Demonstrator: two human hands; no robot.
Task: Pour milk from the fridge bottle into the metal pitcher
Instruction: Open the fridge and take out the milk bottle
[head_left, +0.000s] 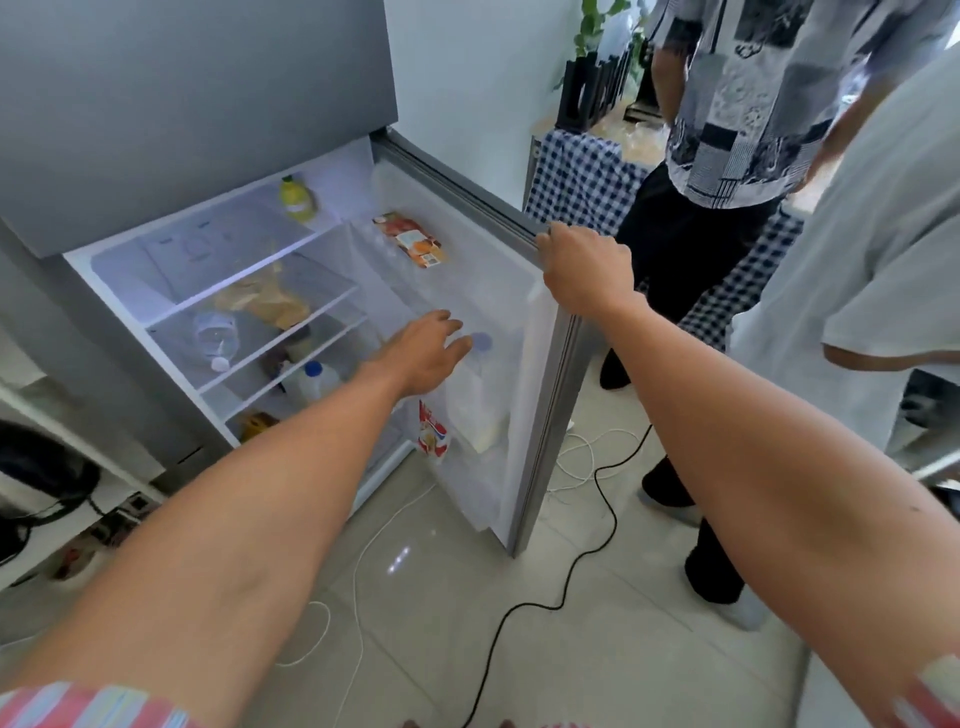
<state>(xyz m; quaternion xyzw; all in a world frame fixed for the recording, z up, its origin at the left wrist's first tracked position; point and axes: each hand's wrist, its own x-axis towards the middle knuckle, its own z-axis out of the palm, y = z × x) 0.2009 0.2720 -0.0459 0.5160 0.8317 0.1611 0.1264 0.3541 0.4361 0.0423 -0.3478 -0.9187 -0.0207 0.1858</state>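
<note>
My left hand (423, 353) has its fingers spread and relaxed, holding nothing; the fingertips (457, 345) reach just up to the pale blue cap of the milk bottle (475, 395), and I cannot tell whether they touch it. The bottle stands upright in the lower shelf of the fridge door (545, 384), its white body half hidden behind the translucent shelf wall. Just beside it, on the side nearer the fridge's interior, a red and white carton (432, 431) stands in the same shelf.

My right hand (584, 267) is clenched over the top edge of the open door, fingers curled round the grey rim, holding it. Higher in the door, an orange juice carton (410, 239) lies tilted in the upper compartment.

Inside the fridge (171, 130), a yellow lemon-shaped bottle (297, 200) sits on the top shelf. On the shelf below, a clear plastic bottle (215, 335) lies on its side near a crumpled brown paper bag (270, 301). Lower still stands a white jug with a blue cap (311, 382).

On the tiled floor (571, 649), a black cable (561, 577) and a white cable (358, 587) trail past the door. Beyond the door stands a person in a patterned shirt (753, 98) and dark trousers, in front of a blue checked cloth (582, 176). I cannot see the metal pitcher from here.
</note>
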